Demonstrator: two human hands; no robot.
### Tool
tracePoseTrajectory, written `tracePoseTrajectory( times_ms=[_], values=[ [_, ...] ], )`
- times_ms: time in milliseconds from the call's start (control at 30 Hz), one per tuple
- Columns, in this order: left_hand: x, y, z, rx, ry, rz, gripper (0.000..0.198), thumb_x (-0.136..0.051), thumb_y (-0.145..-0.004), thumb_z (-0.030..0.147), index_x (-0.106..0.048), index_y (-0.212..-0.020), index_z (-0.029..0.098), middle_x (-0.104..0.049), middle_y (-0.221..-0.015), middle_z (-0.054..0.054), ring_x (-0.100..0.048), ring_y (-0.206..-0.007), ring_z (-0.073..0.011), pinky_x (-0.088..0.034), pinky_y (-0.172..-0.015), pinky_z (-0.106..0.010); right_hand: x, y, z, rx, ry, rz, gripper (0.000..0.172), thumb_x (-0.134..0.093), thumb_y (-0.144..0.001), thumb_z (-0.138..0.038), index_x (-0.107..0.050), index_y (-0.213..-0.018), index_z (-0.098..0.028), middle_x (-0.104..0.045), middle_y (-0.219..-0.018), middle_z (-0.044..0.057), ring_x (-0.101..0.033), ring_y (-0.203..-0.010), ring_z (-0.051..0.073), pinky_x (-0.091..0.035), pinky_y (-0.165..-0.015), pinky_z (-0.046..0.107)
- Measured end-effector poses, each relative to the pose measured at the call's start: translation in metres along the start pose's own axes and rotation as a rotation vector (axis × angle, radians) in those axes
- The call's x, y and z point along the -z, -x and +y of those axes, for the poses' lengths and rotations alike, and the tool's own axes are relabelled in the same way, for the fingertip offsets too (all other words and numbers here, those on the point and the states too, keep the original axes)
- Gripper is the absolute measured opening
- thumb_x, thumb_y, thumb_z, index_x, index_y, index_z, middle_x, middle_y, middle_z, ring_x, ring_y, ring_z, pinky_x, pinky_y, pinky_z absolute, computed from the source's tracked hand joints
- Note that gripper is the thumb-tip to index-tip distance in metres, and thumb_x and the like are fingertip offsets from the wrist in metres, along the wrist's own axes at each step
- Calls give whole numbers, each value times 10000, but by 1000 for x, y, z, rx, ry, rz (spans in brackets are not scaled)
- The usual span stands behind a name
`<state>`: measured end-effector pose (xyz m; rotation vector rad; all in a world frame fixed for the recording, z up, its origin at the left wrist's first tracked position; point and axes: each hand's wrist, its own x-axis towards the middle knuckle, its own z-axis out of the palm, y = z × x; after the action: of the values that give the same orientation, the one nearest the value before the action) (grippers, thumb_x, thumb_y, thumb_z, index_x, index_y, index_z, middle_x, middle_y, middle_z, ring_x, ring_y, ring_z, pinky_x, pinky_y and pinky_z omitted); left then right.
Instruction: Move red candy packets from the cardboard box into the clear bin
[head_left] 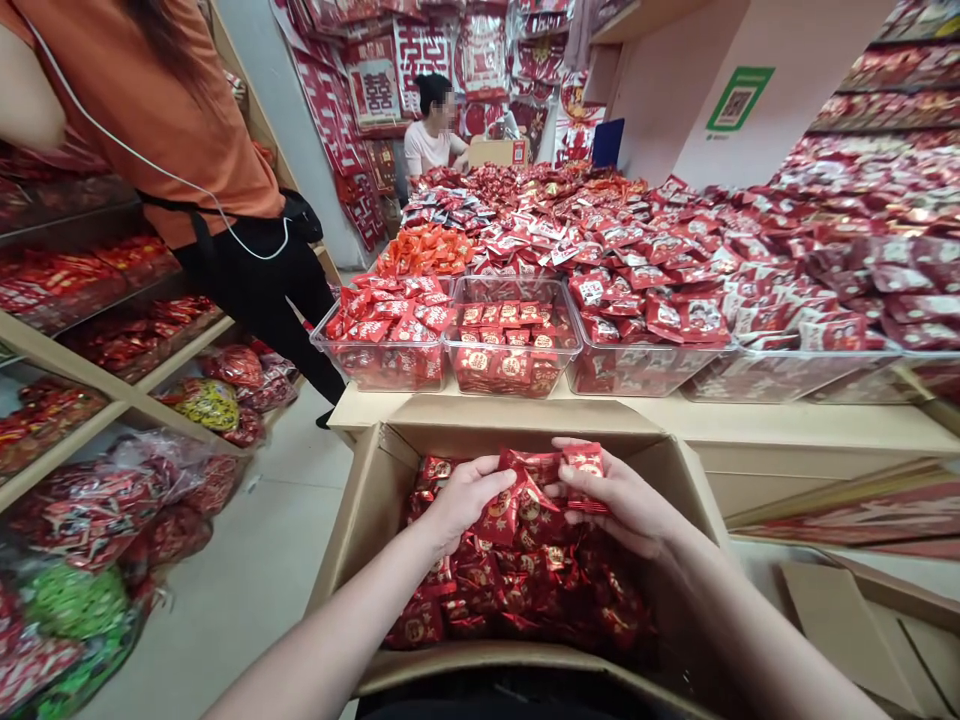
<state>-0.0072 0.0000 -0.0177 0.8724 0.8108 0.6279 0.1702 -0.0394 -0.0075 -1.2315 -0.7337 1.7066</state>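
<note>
An open cardboard box (341, 540) stands below me, partly filled with small red packets (517, 595) printed in gold. Over its contents, my left hand (466, 503) is closed on red candy packets (501, 515), the thumb pressed on top. My right hand (626, 500) pinches another red candy packet (582, 470) between thumb and fingers. More packets show between the two hands, and I cannot tell which hand supports them. Just beyond the box, a clear plastic bin (514, 370) holds similar red packets in rows.
Clear bins of red packets line the counter (637, 415), among them a left bin (390, 365). A person in an orange top (217, 150) stands at the left by shelves (112, 400). Another person (431, 140) sits behind the display. Flattened cardboard (847, 620) lies at the right.
</note>
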Motion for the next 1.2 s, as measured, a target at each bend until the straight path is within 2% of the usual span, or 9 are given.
tracePoseTrajectory(
  times_ms=[100,167,267,400,533,800,967,1067,1200],
  values=[
    [-2,0,-1,4,15,-26,352,-602,-692,283,-591,-1019,152,-678,-851,-58,-611,-785,-192,-436,-763,-320,-2,-2,8,204,203,52,418,-648,-641,-287,-469,-1010,-211,-609,-751,-2,-586,-609,125,-484,-508,241],
    [-2,0,0,3,14,-4,374,-616,-683,284,-579,-1034,162,-669,-895,-59,-603,-814,-192,-432,-769,-318,-2,-2,12,382,351,181,308,-610,-676,-305,-502,-944,-199,-612,-743,3,-580,-590,129,-491,-553,272],
    [2,2,3,59,57,-38,392,-642,-664,246,-563,-1042,181,-649,-958,-57,-595,-844,-181,-422,-790,-318,1,-1,13,706,603,311,150,-530,-742,-261,-545,-883,-210,-608,-901,41,-582,-812,170,-469,-754,332],
    [4,5,7,145,150,-152,271,-614,-696,229,-603,-953,143,-666,-857,-66,-617,-747,-155,-441,-751,-290,5,4,13,990,977,202,181,-471,-777,-189,-580,-908,-250,-571,-1009,61,-519,-947,178,-438,-808,348],
    [1,6,5,182,130,-85,227,-608,-705,259,-623,-885,120,-673,-718,-52,-610,-605,-122,-463,-630,-235,5,8,10,1091,1201,46,210,-489,-777,-180,-586,-946,-258,-569,-1022,66,-480,-959,191,-438,-778,351],
    [6,5,5,254,137,-138,272,-609,-697,313,-617,-897,130,-661,-746,-50,-599,-614,-115,-452,-634,-239,-2,13,12,906,1244,-75,219,-441,-790,-168,-566,-943,-263,-512,-1056,62,-475,-950,174,-428,-775,308],
    [15,-3,-10,125,-95,51,331,-625,-643,370,-599,-882,142,-642,-722,-22,-566,-600,-121,-422,-622,-258,-8,13,14,691,1109,-258,194,-546,-695,-229,-548,-887,-204,-376,-1213,88,-390,-1100,214,-353,-904,328],
    [15,-7,-17,61,-189,83,319,-630,-625,372,-605,-842,140,-609,-661,10,-513,-559,-98,-388,-595,-237,-6,4,18,551,906,-175,243,-546,-711,-313,-520,-922,-195,-439,-1161,91,-434,-1056,200,-365,-890,327],
    [9,-6,-22,25,-348,-9,306,-618,-629,385,-615,-808,138,-552,-611,35,-442,-550,-83,-348,-561,-209,-2,-12,31,379,714,-48,286,-493,-754,-351,-521,-978,-176,-570,-851,51,-530,-751,157,-444,-694,286]
  ],
)
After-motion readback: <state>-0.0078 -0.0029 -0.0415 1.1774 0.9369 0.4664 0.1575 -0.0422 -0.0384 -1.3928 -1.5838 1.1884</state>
